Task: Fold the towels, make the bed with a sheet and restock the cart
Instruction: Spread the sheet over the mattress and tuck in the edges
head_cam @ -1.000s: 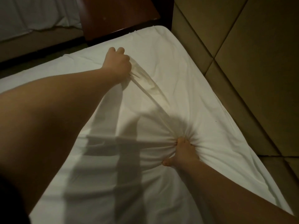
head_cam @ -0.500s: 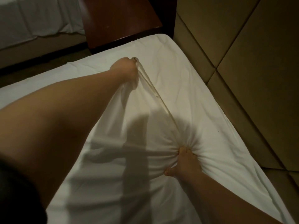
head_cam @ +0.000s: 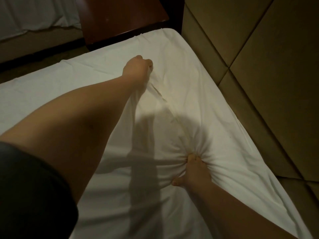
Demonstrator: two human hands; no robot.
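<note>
— Sheet first: where does it lie?
— Spread white over the bed, right up to the rounded corner that sits against the padded headboard. It is creased, not flat.
— And the hands?
— The left hand is a closed fist far out toward that corner, gripping a ridge of cloth. The right hand is nearer, its fingers dug in and clenched round a bunch of the sheet, thumb sticking out to the side. Folds fan out from that bunch, and a taut ridge runs between the two hands.
— What about the room?
— Dim. The headboard is tan, cut into big panels by dark seams. A dark reddish wooden nightstand stands just beyond the bed's far corner. Past a strip of floor there is a second bed with pale bedding.
— Anything else?
— A dark sleeve on the left arm, and the arms' shadows across the sheet.
</note>
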